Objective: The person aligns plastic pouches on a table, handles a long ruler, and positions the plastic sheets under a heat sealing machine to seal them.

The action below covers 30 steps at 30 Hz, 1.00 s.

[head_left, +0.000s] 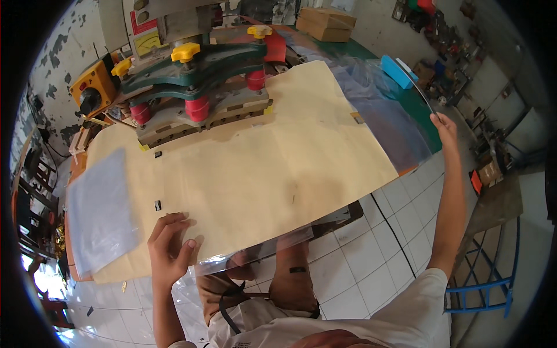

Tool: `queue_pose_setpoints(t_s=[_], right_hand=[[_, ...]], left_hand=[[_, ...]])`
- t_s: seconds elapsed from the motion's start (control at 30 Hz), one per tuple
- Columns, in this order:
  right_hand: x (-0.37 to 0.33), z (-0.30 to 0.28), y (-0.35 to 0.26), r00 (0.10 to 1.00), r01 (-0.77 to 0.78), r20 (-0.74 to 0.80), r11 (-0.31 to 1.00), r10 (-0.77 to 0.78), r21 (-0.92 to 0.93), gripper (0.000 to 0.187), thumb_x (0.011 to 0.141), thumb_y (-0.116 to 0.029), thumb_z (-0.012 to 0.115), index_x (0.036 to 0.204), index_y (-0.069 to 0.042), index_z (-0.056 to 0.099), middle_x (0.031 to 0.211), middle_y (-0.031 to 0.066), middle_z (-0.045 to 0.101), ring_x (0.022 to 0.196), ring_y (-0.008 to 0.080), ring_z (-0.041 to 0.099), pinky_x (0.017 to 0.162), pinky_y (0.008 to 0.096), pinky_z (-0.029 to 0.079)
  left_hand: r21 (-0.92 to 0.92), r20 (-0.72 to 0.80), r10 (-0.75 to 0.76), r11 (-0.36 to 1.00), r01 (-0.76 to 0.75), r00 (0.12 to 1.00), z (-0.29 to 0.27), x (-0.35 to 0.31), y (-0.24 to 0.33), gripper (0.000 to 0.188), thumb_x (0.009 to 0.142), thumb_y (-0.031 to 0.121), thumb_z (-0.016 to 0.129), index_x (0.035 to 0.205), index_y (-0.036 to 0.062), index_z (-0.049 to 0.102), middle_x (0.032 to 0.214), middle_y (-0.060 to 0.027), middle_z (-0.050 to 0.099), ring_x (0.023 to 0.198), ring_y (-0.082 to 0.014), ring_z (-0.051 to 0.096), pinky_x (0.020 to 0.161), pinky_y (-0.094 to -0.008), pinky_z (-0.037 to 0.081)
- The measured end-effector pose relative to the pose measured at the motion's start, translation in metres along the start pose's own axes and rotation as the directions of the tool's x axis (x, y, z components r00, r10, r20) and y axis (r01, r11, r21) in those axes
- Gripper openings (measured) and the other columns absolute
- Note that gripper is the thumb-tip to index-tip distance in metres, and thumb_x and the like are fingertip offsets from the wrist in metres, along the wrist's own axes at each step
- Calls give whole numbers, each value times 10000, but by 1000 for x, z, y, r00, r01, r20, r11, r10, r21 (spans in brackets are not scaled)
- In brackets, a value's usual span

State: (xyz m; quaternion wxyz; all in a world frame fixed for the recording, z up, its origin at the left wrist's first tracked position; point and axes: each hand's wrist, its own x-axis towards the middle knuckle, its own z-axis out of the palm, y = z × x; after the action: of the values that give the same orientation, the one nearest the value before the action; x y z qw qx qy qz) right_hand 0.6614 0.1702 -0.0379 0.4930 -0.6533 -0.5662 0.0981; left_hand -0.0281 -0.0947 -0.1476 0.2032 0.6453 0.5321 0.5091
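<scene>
My left hand (169, 246) is over the front left part of a large cream sheet (249, 174), its fingers loosely bent, the thumb apart and nothing between them. Two small black pieces, one of them the nearer black piece (158, 205), lie on the sheet beyond that hand. Out at the far right, my right hand (445, 129) pinches the end of a long thin strip (419, 93). The strip's far end reaches a bright blue object (399, 72); I cannot tell whether they are joined. Clear plastic film (255, 252) hangs at the table's front edge.
A heavy press (197, 87) with yellow knobs and red springs stands over the sheet's far left. Its orange control box (93, 87) is beside it. Clear plastic sheets (107, 214) lie at left. Behind are a cardboard box (326, 24) and, at right, a blue metal frame (481, 293).
</scene>
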Motion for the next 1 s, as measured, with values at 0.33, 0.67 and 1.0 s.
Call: queue_pose_setpoints(t_s=[0.33, 0.67, 1.0], right_hand=[[107, 83, -4, 993, -114, -64, 976, 104, -187, 407, 829, -428, 756, 1084, -112, 736, 1053, 54, 697, 1028, 225, 626, 906, 401, 455], [168, 156, 22, 982, -183, -106, 931, 157, -315, 452, 787, -525, 751, 1088, -187, 743, 1071, 35, 707, 1002, 229, 640, 898, 422, 464], [190, 209, 38, 993, -68, 58, 900, 103, -431, 415, 800, -468, 735, 981, -94, 741, 882, 68, 710, 845, 223, 658, 758, 383, 472]], left_hand=[[40, -28, -40, 998, 41, 999, 0, 3, 0, 383, 718, 234, 690, 960, -61, 651, 1113, -212, 617, 1084, -369, 589, 992, -446, 424], [88, -47, -83, 992, 87, 995, 6, 8, 2, 405, 663, 236, 647, 907, -87, 635, 1100, -242, 608, 1087, -369, 584, 1057, -467, 366], [36, -39, -92, 995, 93, 995, 10, 2, -7, 411, 707, 293, 665, 893, -72, 626, 1104, -224, 557, 1102, -362, 567, 1106, -498, 285]])
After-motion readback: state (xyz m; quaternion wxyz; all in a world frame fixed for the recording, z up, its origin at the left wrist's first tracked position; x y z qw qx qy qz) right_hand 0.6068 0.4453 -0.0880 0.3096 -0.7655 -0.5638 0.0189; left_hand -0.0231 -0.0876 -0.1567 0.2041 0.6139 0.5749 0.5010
